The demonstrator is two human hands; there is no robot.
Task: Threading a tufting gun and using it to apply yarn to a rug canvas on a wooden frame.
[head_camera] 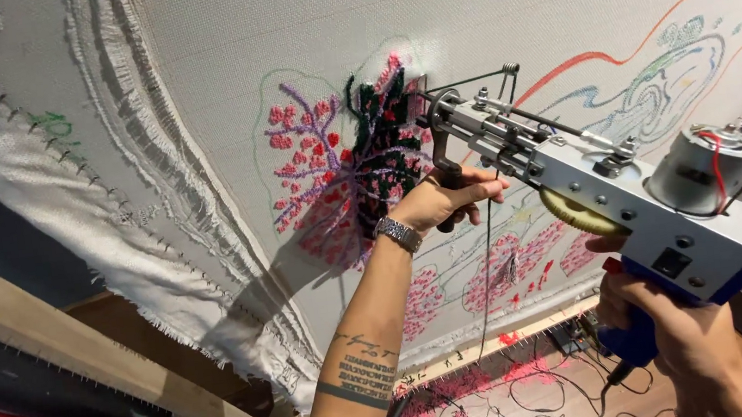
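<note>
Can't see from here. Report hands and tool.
Left hand on tufting gun front handle. Right hand on rear blue grip. Needle at cloth, dark patch. Nothing blocking.

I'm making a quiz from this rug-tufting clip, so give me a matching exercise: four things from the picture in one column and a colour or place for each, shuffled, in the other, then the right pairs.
Things:
1. left hand
2. right hand
3. motor
4. wristwatch

Places or colours:
A. on the left wrist, silver band
B. wrapped round the black front handle of the tufting gun
C. round metal can on top at the gun's rear, with a red wire
D. closed on the blue rear grip

Pairs: 1-B, 2-D, 3-C, 4-A
</note>
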